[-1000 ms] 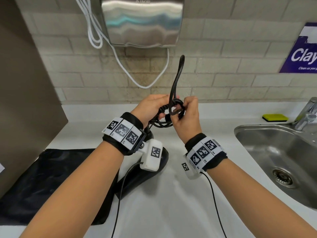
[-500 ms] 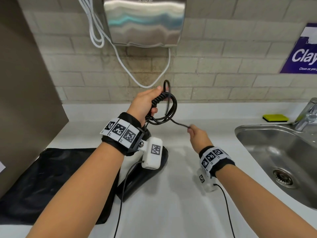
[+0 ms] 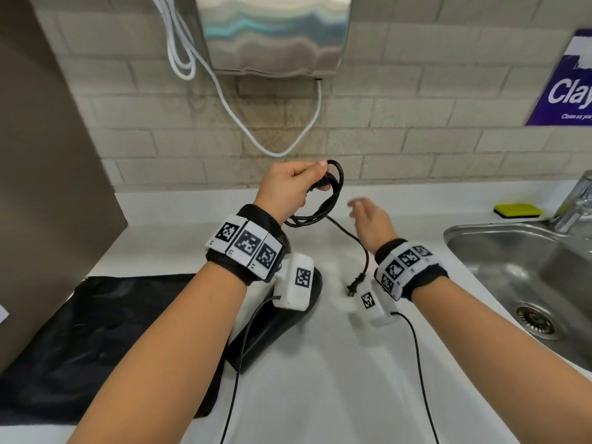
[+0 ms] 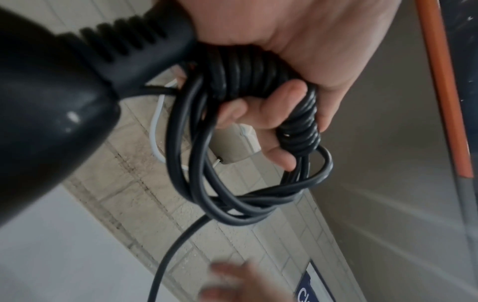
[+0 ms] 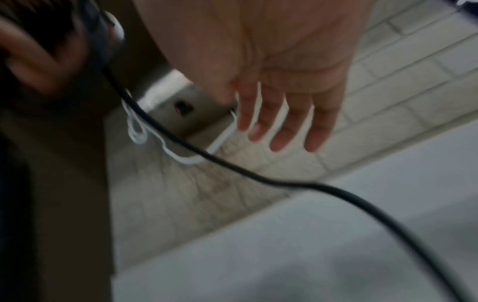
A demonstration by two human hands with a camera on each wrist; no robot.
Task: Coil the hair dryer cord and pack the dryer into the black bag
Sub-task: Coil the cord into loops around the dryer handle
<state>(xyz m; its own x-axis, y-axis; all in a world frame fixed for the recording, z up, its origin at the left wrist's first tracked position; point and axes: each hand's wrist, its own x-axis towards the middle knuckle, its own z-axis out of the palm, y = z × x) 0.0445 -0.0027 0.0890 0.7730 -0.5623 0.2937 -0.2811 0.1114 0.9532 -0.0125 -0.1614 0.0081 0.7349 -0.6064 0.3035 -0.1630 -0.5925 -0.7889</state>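
Note:
My left hand grips the coiled black cord above the counter; in the left wrist view its fingers curl round the wound bundle. A loose tail of the cord drops from the coil to the plug, which hangs just over the white counter. The black hair dryer sits below my left wrist, partly hidden by the wrist camera. My right hand hovers open right of the coil, blurred, holding nothing; its fingers are spread. The black bag lies flat on the counter's left.
A steel sink with a faucet and a yellow-green sponge is at the right. A metal hand dryer and a white cable hang on the tiled wall. A brown panel borders the left.
My right hand has let go of the cord's end and opened. The plug has dropped and now dangles near the counter. My left hand keeps hold of the coil.

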